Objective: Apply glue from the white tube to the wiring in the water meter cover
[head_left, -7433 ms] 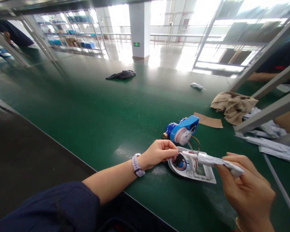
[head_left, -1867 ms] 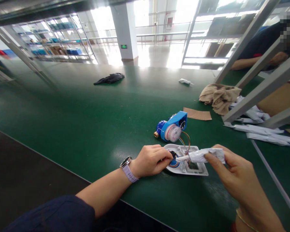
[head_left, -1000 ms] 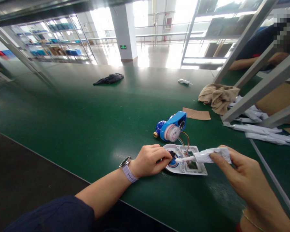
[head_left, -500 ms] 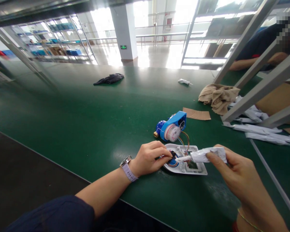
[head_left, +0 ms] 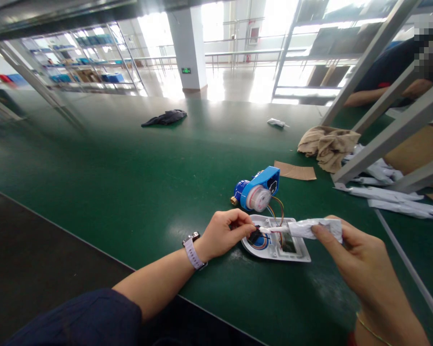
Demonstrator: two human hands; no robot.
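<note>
My right hand (head_left: 353, 252) is closed round a crumpled white squeeze tube (head_left: 315, 228). The tube's thin nozzle (head_left: 276, 229) points left, its tip close by my left fingertips. My left hand (head_left: 229, 233), with a watch on the wrist, pinches a small black part with wires (head_left: 253, 235); the fingers partly hide it. Below lies a light grey plastic housing (head_left: 299, 252), open side up, with a round blue part (head_left: 261, 242) and a circuit board inside. Thin coloured wires join the housing to a blue water meter (head_left: 254, 192) just behind it.
A brown cardboard strip (head_left: 295, 170), a beige cloth (head_left: 328, 146) and several white tubes (head_left: 400, 194) lie to the right beside slanted metal posts (head_left: 393, 129). Farther back are a dark cloth (head_left: 165, 117) and another white tube (head_left: 277, 123). A person (head_left: 386, 74) sits behind the posts.
My left fingers have lifted slightly with the black part. The nozzle tip has moved a little up and left, nearer to it. The tube is held more level.
</note>
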